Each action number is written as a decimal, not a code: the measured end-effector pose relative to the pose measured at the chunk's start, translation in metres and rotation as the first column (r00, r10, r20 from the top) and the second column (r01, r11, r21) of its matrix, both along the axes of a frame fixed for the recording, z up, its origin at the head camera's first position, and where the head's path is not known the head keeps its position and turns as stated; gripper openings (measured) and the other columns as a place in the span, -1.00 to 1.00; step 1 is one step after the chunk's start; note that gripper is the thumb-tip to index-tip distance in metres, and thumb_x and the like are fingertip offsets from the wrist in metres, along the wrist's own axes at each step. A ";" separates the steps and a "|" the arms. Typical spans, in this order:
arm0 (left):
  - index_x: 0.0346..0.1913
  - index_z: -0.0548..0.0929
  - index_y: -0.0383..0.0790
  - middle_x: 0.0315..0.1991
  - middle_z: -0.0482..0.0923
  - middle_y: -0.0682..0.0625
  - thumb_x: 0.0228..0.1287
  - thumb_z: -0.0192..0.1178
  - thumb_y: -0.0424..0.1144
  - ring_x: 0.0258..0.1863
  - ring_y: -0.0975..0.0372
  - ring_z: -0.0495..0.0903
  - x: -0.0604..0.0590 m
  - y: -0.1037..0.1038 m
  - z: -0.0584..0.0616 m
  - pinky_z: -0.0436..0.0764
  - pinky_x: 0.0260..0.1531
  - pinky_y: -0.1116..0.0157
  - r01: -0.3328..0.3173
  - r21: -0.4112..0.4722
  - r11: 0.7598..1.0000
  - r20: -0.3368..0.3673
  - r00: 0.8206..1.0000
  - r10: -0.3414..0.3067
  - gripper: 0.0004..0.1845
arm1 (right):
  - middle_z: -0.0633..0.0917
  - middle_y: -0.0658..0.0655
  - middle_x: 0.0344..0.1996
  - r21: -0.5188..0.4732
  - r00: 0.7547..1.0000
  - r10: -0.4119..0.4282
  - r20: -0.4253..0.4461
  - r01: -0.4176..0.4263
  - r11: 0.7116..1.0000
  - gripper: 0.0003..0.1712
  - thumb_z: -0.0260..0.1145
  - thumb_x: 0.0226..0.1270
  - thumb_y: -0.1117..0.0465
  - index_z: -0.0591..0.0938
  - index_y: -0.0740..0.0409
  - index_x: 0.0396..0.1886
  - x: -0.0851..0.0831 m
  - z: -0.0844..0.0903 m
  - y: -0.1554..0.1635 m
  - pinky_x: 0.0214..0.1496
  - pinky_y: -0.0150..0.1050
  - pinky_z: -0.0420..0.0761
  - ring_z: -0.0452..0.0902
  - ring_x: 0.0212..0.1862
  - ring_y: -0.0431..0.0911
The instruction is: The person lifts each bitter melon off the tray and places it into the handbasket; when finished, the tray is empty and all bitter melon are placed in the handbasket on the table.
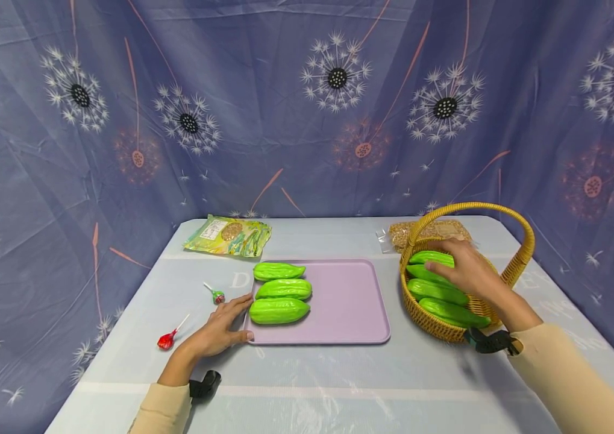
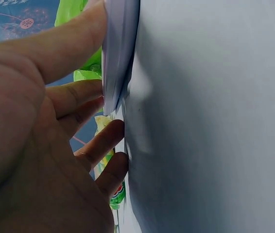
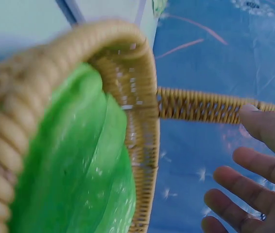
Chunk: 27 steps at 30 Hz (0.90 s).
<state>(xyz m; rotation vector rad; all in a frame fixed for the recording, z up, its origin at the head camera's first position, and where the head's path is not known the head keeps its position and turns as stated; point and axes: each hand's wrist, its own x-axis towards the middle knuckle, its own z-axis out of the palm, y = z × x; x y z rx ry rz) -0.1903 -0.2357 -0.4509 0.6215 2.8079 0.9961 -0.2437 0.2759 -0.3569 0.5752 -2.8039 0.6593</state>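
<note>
Three green ribbed gourds [image 1: 279, 311] lie in a column on the left side of a lilac tray [image 1: 344, 301]. My left hand [image 1: 220, 330] rests at the tray's left edge; the left wrist view shows thumb and fingers [image 2: 74, 94] loosely extended against the rim. At the right stands a yellow wicker basket [image 1: 414, 310] with a tall handle, holding several more green gourds [image 1: 437, 292]. Over it reaches my right hand [image 1: 466, 268], fingers spread and slightly bent. In the right wrist view, that hand [image 3: 268, 174] is apart from the gourds [image 3: 74, 155], beside the basket handle [image 3: 200, 104].
Left of the tray lie a red lollipop [image 1: 166, 341] and a green lollipop [image 1: 218, 297]. A green-yellow food packet [image 1: 231, 236] is at the back left. Behind the basket lies a clear bag of tan grains [image 1: 400, 234]. A patterned blue curtain [image 1: 263, 108] hangs behind the table.
</note>
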 end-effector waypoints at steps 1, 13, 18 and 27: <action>0.39 0.26 -0.30 0.45 0.14 -0.15 0.12 0.32 -0.06 0.34 -0.10 0.12 0.000 0.000 0.000 0.07 0.23 -0.24 -0.001 0.002 1.000 0.001 1.000 0.001 -0.19 | 0.58 0.36 0.08 -0.008 1.000 0.004 -0.010 -0.004 1.000 -0.46 0.27 0.30 0.05 0.51 0.29 0.17 0.002 0.001 -0.002 0.14 0.25 0.32 0.39 0.16 0.30; 0.38 0.26 -0.31 0.45 0.14 -0.16 0.13 0.32 -0.08 0.35 -0.13 0.11 0.001 0.000 0.001 0.06 0.23 -0.25 0.002 0.007 1.000 0.002 1.000 -0.002 -0.20 | 0.61 0.24 0.03 -0.062 0.996 0.045 -0.081 -0.050 0.997 -0.54 0.35 0.22 0.08 0.56 0.16 0.08 0.029 -0.008 -0.033 0.07 0.19 0.40 0.40 0.12 0.18; 0.39 0.25 -0.29 0.45 0.13 -0.16 0.13 0.32 -0.08 0.35 -0.11 0.10 0.001 0.001 0.001 0.04 0.24 -0.25 -0.004 0.010 1.000 0.014 1.000 0.004 -0.19 | 0.63 0.18 -0.03 -0.072 0.984 0.093 -0.153 -0.105 0.992 -0.54 0.39 0.16 0.13 0.58 0.19 0.05 0.034 -0.018 -0.047 0.06 0.11 0.45 0.45 0.09 0.11; 0.39 0.26 -0.30 0.45 0.14 -0.16 0.13 0.32 -0.07 0.35 -0.13 0.10 0.000 0.000 0.001 0.05 0.24 -0.26 -0.002 0.004 1.000 0.006 1.000 0.002 -0.19 | 0.64 0.08 -0.08 -0.080 0.980 0.137 -0.144 -0.149 0.986 -0.52 0.42 0.11 0.07 0.59 0.10 0.04 0.041 -0.030 -0.078 0.03 0.02 0.45 0.47 0.02 0.01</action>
